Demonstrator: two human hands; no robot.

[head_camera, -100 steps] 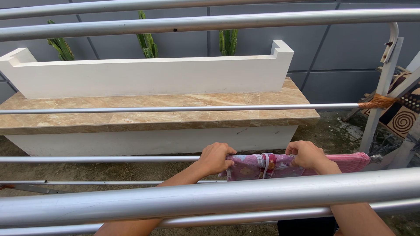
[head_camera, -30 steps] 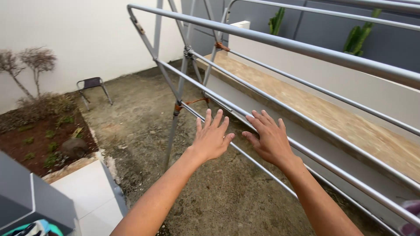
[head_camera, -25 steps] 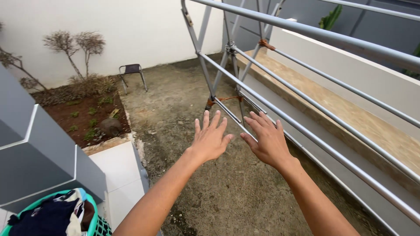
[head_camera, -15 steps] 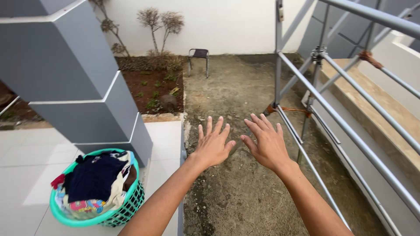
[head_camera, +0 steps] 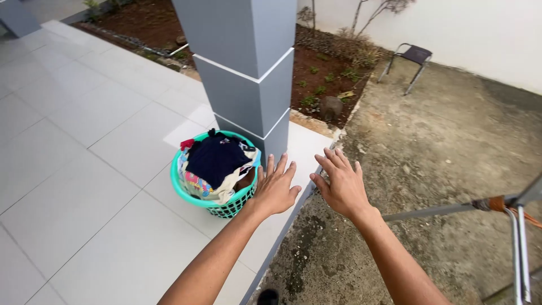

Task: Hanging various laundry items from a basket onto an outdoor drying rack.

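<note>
The view has been swung away from the drying rack, where a pink cloth was being spread over a rail a few seconds ago, and is now turned down toward the tiled floor [head_camera: 73, 186]; only a corner of the rack [head_camera: 516, 226], with its rust-coloured tie, is left at the right edge. A teal laundry basket [head_camera: 217, 206], heaped with a dark garment [head_camera: 214, 158] and patterned cloths, has been brought into full view, so the work appears to have passed from hanging one piece to fetching another. Both hands are held out empty, palms down, fingers spread and nothing gripped. The left hand [head_camera: 275, 189] is seen just beside the basket's right rim, almost over it, though no touch can be made out; the right hand [head_camera: 340, 183] is held further right, over the edge where the tiles meet the rough concrete ground [head_camera: 446, 147], and apart from the basket. The basket is set on the tiles close against the foot of a grey pillar [head_camera: 248, 73]. Beyond it, a planted bed [head_camera: 322, 73] and a small folding stool [head_camera: 411, 56] are seen by the white wall.
</note>
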